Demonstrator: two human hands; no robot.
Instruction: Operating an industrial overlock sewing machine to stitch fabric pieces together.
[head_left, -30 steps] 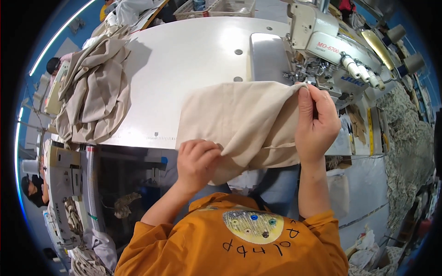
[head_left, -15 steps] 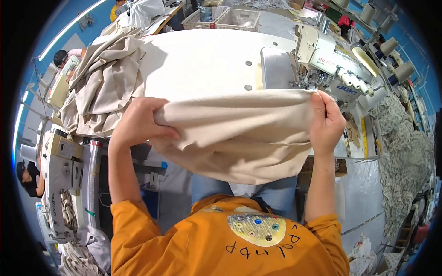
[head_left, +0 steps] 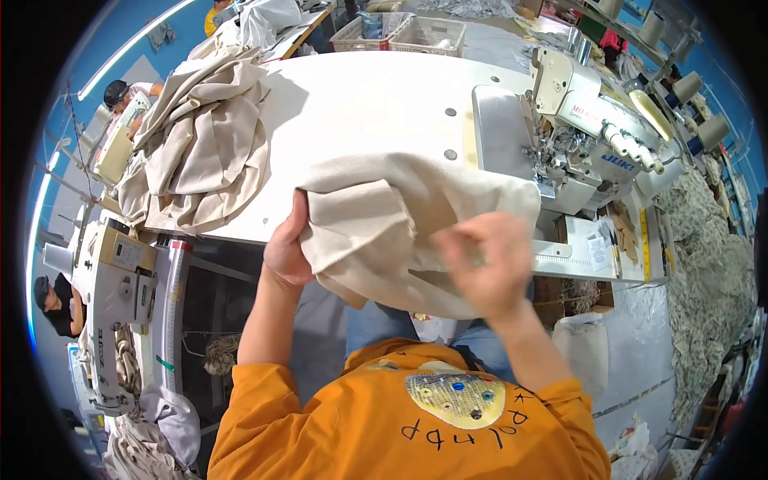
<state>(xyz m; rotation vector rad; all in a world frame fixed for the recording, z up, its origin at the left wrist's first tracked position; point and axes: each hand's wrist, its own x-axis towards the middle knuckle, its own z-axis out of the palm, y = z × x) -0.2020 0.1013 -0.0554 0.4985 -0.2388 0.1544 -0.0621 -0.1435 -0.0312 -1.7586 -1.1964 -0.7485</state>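
A piece of beige fabric (head_left: 360, 228) hangs over the front edge of the white sewing table, bunched and partly folded back on itself. My left hand (head_left: 290, 252) grips its left side, the thumb showing on top and the fingers hidden behind the cloth. Over the right part of the cloth is my right hand (head_left: 500, 268), bent inward. Motion smears its fingers, so whether they pinch the fabric does not show. Beyond the cloth on the right stands a white overlock sewing machine (head_left: 592, 108), its needle area apart from the fabric.
A heap of beige fabric (head_left: 212, 136) lies on the left of the table (head_left: 360, 96). Another sewing machine (head_left: 120, 280) stands at left. Plastic crates (head_left: 428, 36) sit behind the table. Patterned cloth (head_left: 708, 288) is piled at right. Other people work at far left.
The fabric has gone from stretched wide between both hands to bunched and folded. My left hand has moved right, and my right hand has come inward and left, away from the cloth's right corner.
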